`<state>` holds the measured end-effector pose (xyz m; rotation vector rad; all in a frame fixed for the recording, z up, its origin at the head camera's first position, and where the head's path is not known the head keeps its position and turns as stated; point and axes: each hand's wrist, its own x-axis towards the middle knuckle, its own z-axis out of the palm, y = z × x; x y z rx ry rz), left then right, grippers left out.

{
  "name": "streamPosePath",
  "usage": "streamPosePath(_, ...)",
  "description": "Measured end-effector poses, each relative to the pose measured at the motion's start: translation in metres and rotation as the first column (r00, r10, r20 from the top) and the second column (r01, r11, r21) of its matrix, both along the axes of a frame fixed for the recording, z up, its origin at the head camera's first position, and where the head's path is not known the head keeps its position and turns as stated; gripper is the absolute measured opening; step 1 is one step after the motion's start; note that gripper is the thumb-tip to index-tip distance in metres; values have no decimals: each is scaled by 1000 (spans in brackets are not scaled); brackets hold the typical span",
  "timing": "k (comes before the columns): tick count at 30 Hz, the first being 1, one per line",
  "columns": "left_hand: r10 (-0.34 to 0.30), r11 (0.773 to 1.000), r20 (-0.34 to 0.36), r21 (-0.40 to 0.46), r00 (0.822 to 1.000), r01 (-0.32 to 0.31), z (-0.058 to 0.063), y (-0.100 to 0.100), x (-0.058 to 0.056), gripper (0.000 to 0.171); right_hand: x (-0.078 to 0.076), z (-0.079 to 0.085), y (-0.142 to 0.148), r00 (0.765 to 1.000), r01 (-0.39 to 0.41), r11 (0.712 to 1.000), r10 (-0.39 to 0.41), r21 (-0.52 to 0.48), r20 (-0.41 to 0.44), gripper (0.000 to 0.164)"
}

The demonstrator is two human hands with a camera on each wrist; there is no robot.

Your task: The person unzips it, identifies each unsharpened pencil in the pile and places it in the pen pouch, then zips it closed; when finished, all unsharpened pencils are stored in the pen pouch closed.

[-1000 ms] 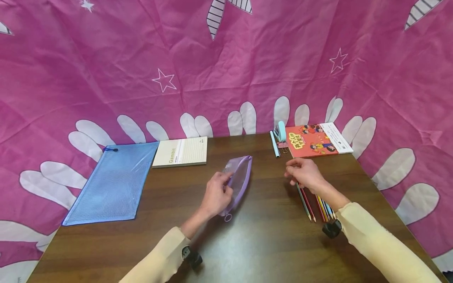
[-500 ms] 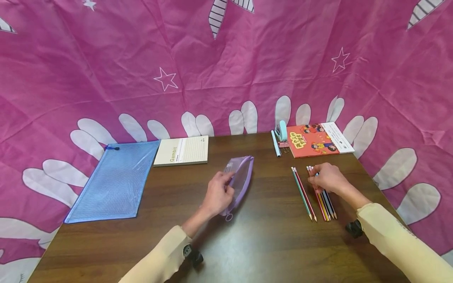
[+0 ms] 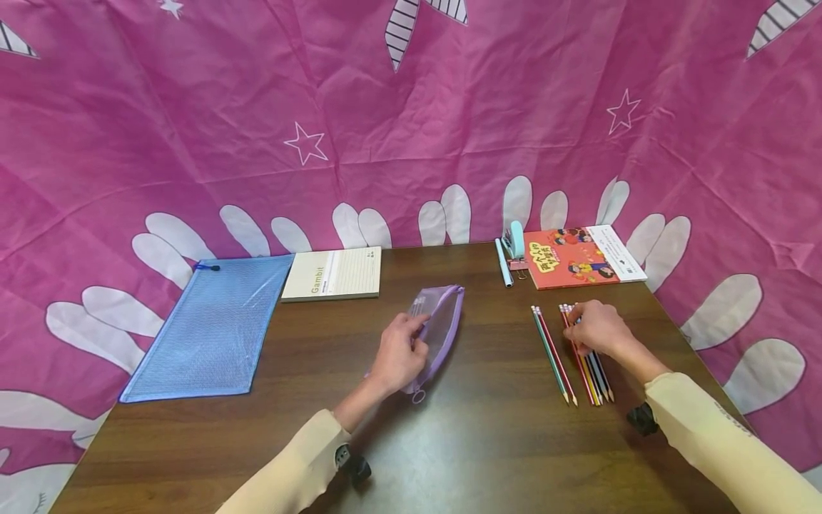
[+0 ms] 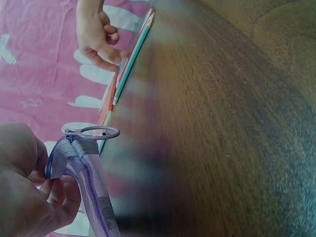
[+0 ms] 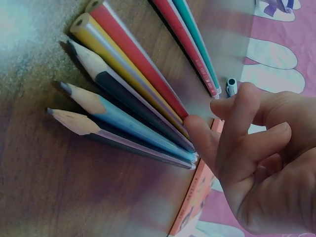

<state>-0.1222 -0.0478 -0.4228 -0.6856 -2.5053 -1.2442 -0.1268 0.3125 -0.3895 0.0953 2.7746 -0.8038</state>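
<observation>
Purple pouch (image 3: 444, 327) was pinched by the left hand (image 3: 398, 355). Right of the pouch, the larger pencil group (image 3: 592, 378) was overlapped near its eraser ends by the right hand (image 3: 600, 330), fingers partly bent; whether any pencil was gripped couldn't be told.

- A blue mesh bag (image 3: 205, 332) is lying flat at the left of the surface (image 3: 449, 457).
- A cream notebook (image 3: 332, 274) lettered "Gambit" is lying just beside the bag, near the back edge.
- A red book (image 3: 581, 257) with a white strip is lying at the back right.
- A light-blue stapler (image 3: 516, 240) and a pink clip (image 3: 517, 265) are sitting just beside the book's left edge.
- A light-blue pen (image 3: 504, 263) is lying just left of them.
- A pink backdrop (image 3: 398, 114) with white-outlined stars is hanging behind the surface.
</observation>
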Motion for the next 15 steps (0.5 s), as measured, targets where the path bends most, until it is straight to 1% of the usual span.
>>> streamPosePath(8,11,1000,-9,2,1000,-11,-1,2,-1,51,0,-3,-2,1000,-3,998,4,65,-20,37)
streamPosePath(15,12,1000,2,-5,1000,-12,-1,2,0,53,-2,-7,-8,1000,-9,989,9,145,-1,39)
